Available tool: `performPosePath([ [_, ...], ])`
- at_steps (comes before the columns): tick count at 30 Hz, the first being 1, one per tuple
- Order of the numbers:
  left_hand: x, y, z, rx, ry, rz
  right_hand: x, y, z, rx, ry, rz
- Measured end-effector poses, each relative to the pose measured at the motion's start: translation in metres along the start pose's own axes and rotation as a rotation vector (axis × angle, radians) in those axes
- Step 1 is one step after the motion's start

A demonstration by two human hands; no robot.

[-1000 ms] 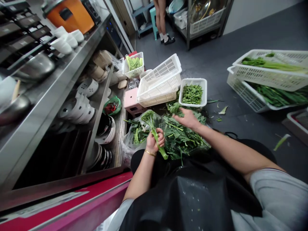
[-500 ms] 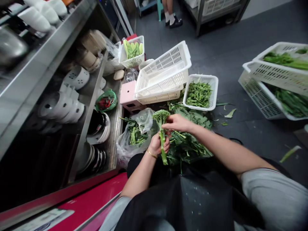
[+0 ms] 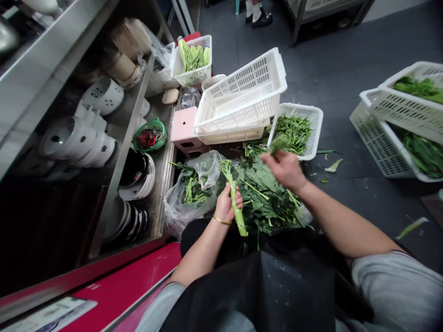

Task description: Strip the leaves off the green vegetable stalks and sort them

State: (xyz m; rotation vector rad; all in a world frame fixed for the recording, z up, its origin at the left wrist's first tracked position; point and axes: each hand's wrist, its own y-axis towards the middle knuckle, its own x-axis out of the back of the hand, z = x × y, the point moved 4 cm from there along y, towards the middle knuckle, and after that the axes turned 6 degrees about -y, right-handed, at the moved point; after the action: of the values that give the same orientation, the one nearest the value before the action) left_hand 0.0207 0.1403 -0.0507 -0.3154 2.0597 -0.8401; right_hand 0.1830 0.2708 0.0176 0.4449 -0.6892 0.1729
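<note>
My left hand (image 3: 226,204) is wrapped round a thick green broccoli stalk (image 3: 236,210), held upright with a small part of its head still at the top. A broccoli floret (image 3: 278,144), slightly blurred, is pinched in my right hand (image 3: 285,169) at the near left edge of a white basket (image 3: 315,131) of cut green pieces. Below my hands lies a heap of large leaves and stems (image 3: 266,191). Left of the stalk stands a clear plastic bag (image 3: 176,203) with green stems inside.
Stacked white baskets (image 3: 242,99) and a pink stool (image 3: 184,127) stand ahead. Metal shelves (image 3: 128,124) with dishes line the left. More filled baskets (image 3: 384,143) are at the right. A person's feet (image 3: 258,16) show at the top.
My right hand has left the stalk and moved right and forward with a floret. The head on the stalk is smaller. My left hand still grips the stalk; the view has shifted slightly.
</note>
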Motion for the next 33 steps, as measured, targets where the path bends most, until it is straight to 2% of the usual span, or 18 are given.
performPosePath([
  [2, 0.001, 0.0, -0.004, -0.143, 0.138, 0.005, 0.02, 0.022, -0.047, -0.286, 0.034, -0.032],
  [3, 0.001, -0.001, -0.005, -0.21, 0.206, 0.001, 0.023, 0.031, -0.067, -0.364, 0.006, 0.008],
  [5, 0.001, -0.001, -0.005, -0.297, 0.308, -0.03, 0.018, 0.036, -0.089, -0.427, -0.098, 0.179],
  [6, 0.001, -0.001, -0.004, -0.313, 0.35, -0.045, 0.01, 0.031, -0.088, -0.427, -0.129, 0.291],
  [9, 0.0, 0.001, -0.001, -0.374, 0.505, -0.061, -0.026, -0.004, -0.043, -0.333, -0.043, 0.582],
  [10, -0.001, 0.001, -0.001, -0.409, 0.58, -0.06, -0.035, -0.016, -0.021, -0.266, -0.023, 0.589],
  [13, -0.004, -0.005, 0.001, -0.571, 0.819, -0.07, -0.043, -0.036, 0.026, -0.203, -0.137, 0.421],
  [16, -0.009, -0.018, 0.008, -0.695, 0.967, -0.061, -0.035, -0.045, 0.037, -0.121, -0.324, 0.287],
  [18, -0.012, -0.026, 0.02, -0.593, 0.929, 0.018, -0.026, -0.054, 0.041, 0.043, -0.452, 0.259],
  [22, -0.015, -0.039, 0.05, -0.089, 0.608, 0.198, -0.01, -0.086, 0.069, 0.605, -0.514, 0.388],
  [23, -0.015, -0.044, 0.054, -0.026, 0.537, 0.209, -0.002, -0.09, 0.075, 0.701, -0.491, 0.413],
  [24, -0.015, -0.048, 0.055, -0.008, 0.485, 0.207, 0.008, -0.087, 0.077, 0.716, -0.481, 0.399],
  [25, -0.013, -0.053, 0.054, -0.027, 0.449, 0.194, 0.021, -0.078, 0.075, 0.639, -0.494, 0.342],
  [26, -0.011, -0.058, 0.052, -0.063, 0.428, 0.174, 0.036, -0.066, 0.067, 0.485, -0.522, 0.27],
  [28, -0.007, -0.068, 0.048, -0.125, 0.412, 0.135, 0.063, -0.042, 0.042, 0.077, -0.569, 0.177],
  [29, -0.007, -0.072, 0.046, -0.153, 0.399, 0.121, 0.071, -0.037, 0.029, -0.105, -0.56, 0.196],
  [31, -0.012, -0.078, 0.041, -0.22, 0.339, 0.115, 0.069, -0.048, 0.015, -0.343, -0.412, 0.391],
  [33, -0.026, -0.081, 0.037, -0.325, 0.245, 0.145, 0.047, -0.085, 0.023, -0.41, -0.093, 0.673],
])
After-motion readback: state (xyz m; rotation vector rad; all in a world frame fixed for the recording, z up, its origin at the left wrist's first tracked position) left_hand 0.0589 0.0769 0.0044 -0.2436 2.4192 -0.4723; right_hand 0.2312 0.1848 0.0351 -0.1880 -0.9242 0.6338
